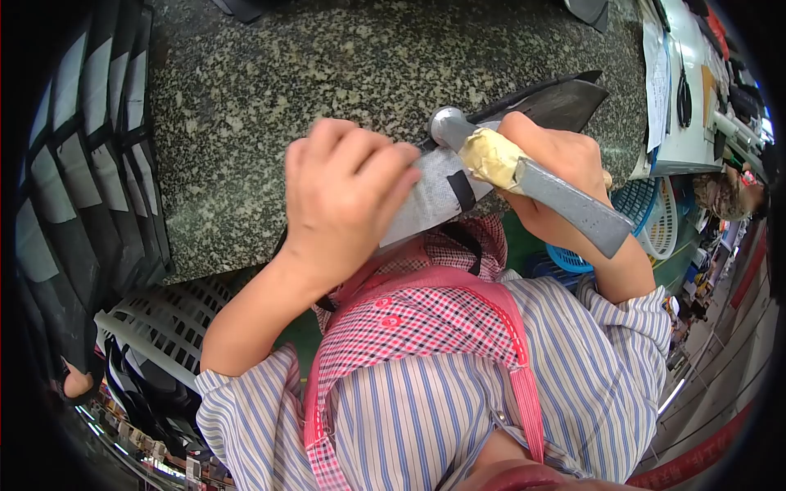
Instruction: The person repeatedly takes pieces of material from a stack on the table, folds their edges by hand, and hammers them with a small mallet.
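My right hand (557, 168) is wrapped round a metal hammer (573, 204), whose head has yellowish material stuck about its middle. The hammer is raised over a black piece with a grey lining (430, 200), which lies along the front edge of the speckled stone table (246, 98). A small black strip (461, 191) shows on the lining. Over the left part of that piece is my left hand (348, 176), its fingers bent and blurred; whether they touch it is hidden. The dark pointed end of the piece (565, 102) reaches out behind my right hand.
Stacked black pieces with grey linings (78, 180) stand at the left. Below them is a white basket (155, 327) with dark pieces. Blue and white baskets (634, 200) are at the right, under a white surface (688, 147) with papers. A person (729, 195) is at the far right.
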The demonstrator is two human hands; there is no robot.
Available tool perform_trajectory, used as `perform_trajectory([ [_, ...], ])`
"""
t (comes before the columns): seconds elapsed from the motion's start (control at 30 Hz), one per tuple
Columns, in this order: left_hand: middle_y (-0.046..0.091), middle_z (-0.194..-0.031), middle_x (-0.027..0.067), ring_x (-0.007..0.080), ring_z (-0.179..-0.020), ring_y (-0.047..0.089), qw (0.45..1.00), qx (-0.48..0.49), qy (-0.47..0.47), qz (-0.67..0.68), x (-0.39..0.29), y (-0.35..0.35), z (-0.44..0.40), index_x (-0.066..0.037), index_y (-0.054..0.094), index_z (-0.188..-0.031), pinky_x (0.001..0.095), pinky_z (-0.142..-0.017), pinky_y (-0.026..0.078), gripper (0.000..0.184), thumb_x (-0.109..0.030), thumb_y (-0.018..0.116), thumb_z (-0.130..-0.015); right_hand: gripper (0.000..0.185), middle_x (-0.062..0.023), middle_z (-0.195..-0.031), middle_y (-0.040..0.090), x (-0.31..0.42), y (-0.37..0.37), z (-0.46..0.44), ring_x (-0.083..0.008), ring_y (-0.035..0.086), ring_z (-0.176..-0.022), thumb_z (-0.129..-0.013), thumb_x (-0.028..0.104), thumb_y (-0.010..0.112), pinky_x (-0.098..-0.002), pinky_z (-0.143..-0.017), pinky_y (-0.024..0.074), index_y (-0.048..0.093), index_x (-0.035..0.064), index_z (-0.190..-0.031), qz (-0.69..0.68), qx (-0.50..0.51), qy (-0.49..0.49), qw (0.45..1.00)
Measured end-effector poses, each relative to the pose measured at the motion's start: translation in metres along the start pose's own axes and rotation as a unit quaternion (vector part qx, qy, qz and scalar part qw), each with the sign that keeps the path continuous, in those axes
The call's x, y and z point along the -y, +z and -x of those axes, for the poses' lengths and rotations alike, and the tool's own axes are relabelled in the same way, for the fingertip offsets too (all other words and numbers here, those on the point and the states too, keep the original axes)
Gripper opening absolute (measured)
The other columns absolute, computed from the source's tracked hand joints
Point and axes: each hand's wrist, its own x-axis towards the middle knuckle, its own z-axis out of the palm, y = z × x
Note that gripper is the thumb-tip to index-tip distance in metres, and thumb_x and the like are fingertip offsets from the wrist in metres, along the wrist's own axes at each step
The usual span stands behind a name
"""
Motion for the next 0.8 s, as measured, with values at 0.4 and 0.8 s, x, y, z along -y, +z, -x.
perform_trajectory([
  [0.4, 0.060, -0.085, -0.0011, 0.0192, -0.084, 0.056, 0.997, -0.056, 0.047, -0.036, 0.000, 0.007, 0.011, -0.010, 0.067, -0.088, 0.0349, -0.075, 0.036, 0.021, -0.013, 0.072, -0.067, 0.023, -0.0077, -0.062, 0.054, 0.015, 0.004, -0.004, -0.0274, 0.059, -0.053, -0.071, 0.015, 0.067, -0.0363, -0.047, 0.0453, 0.052, 0.0060, -0.085, -0.015, -0.058, -0.035, 0.998],
  [0.8, 0.059, -0.085, -0.0008, 0.0189, -0.081, 0.056, 0.996, -0.054, 0.063, -0.015, 0.004, 0.003, 0.019, -0.008, 0.065, -0.085, 0.0337, -0.069, 0.039, 0.019, -0.012, 0.067, -0.066, 0.024, -0.0105, -0.064, 0.056, 0.027, 0.007, -0.007, -0.0305, 0.061, -0.057, -0.075, 0.020, 0.065, -0.0380, -0.049, 0.0456, 0.049, 0.0068, -0.087, 0.006, -0.013, -0.021, 1.000],
])
